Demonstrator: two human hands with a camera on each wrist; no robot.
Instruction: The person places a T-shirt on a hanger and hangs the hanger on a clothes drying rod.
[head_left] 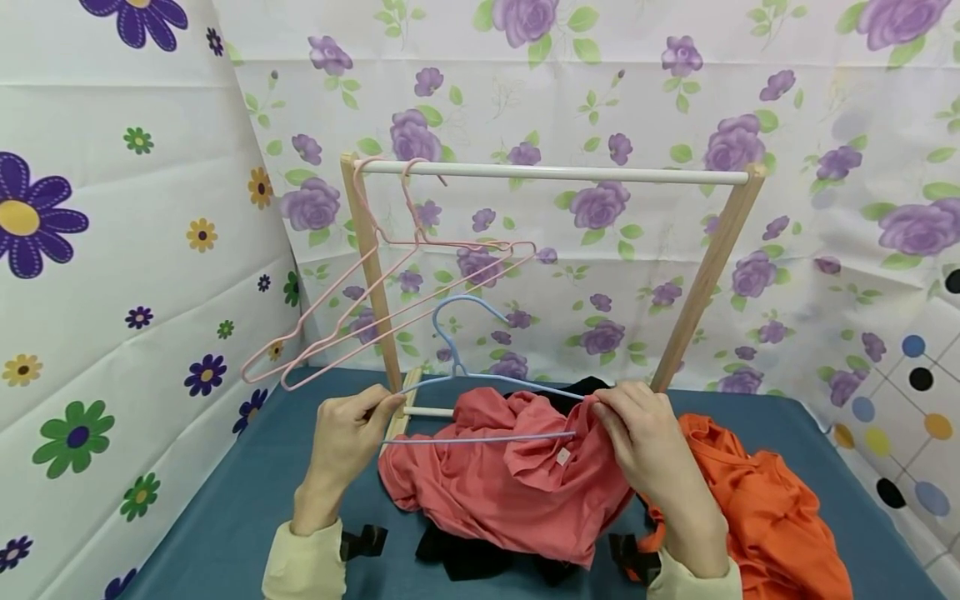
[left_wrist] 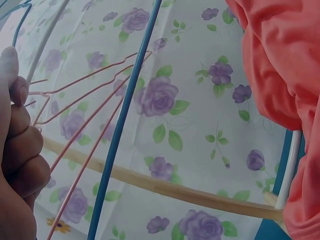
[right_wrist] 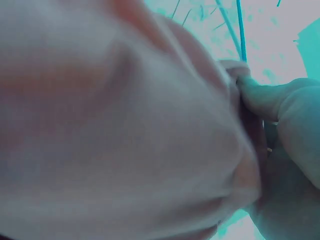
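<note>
A blue clothes hanger (head_left: 480, 438) stands with its hook upward over a crumpled coral-pink garment (head_left: 517, 508). My left hand (head_left: 341, 442) pinches the hanger's left end between thumb and fingers. At the other side, my right hand (head_left: 648, 437) pinches the garment's fabric together with the hanger's right end, which the cloth hides. A small white label shows near the garment's opening. In the left wrist view, the curled left hand (left_wrist: 20, 140) is at the left, and the hanger's bar (left_wrist: 122, 120) runs down the middle. Blurred garment cloth (right_wrist: 125, 140) fills much of the right wrist view.
A rack with wooden posts and a white rail (head_left: 562, 172) stands behind the garment. Two pink hangers (head_left: 375, 287) hang at its left end. An orange garment (head_left: 772, 517) lies at the right on the blue-grey table (head_left: 225, 500). Black cloth (head_left: 465, 558) shows under the coral-pink garment.
</note>
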